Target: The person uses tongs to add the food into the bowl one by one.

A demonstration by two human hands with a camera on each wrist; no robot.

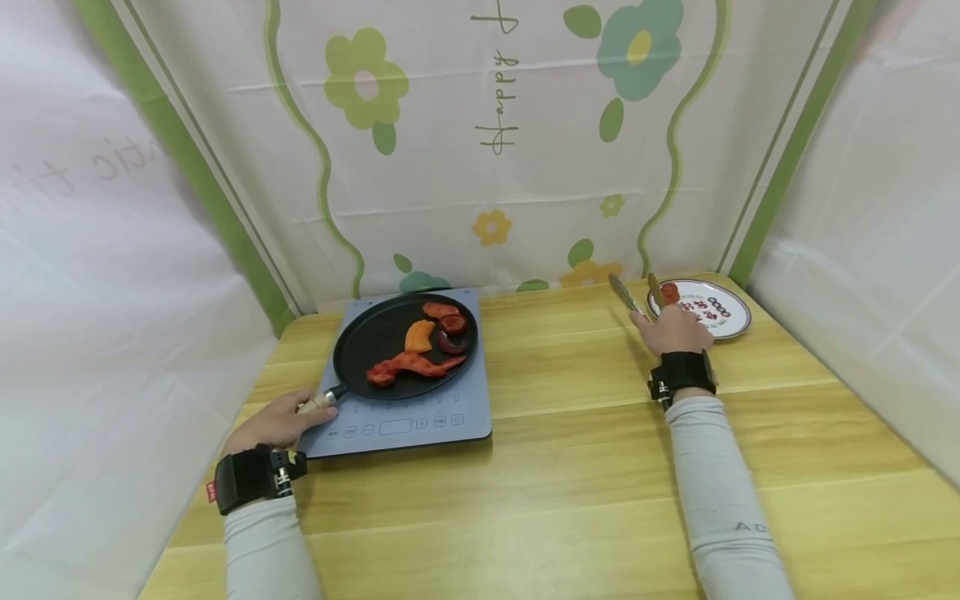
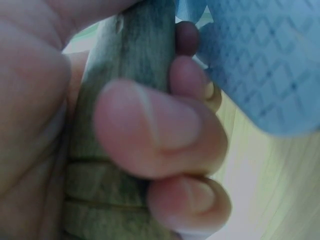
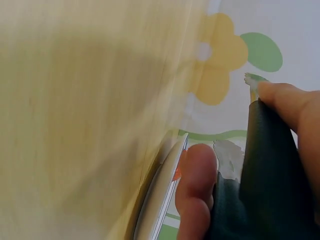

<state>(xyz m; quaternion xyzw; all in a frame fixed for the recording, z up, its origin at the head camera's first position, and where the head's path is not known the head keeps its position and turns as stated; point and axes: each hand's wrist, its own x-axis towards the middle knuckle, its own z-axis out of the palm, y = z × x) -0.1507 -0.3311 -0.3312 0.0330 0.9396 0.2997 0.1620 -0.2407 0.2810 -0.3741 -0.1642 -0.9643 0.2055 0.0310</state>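
Observation:
My left hand (image 1: 276,421) has its fingers curled round the wooden handle (image 2: 132,90) of a black frying pan (image 1: 375,350). In the pan lie a long red piece like a chicken wing (image 1: 408,364), an orange piece (image 1: 418,336), a dark red crescent (image 1: 450,343), a round red piece (image 1: 453,323) and a flat reddish piece (image 1: 440,310). At the right, my right hand (image 1: 677,332) grips tongs (image 3: 267,165) with dark handles and metal ends, their tips spread apart. It is beside a white plate (image 1: 731,323), partly covering it; a round red piece (image 1: 670,292) shows near one tip.
Under the pan is a grey induction cooker (image 1: 420,427) with touch buttons along its front. The plate carries printed red marks and dark rings. Everything stands on a wooden table (image 1: 555,467), with a flowered curtain (image 1: 435,167) behind and white sheets at both sides.

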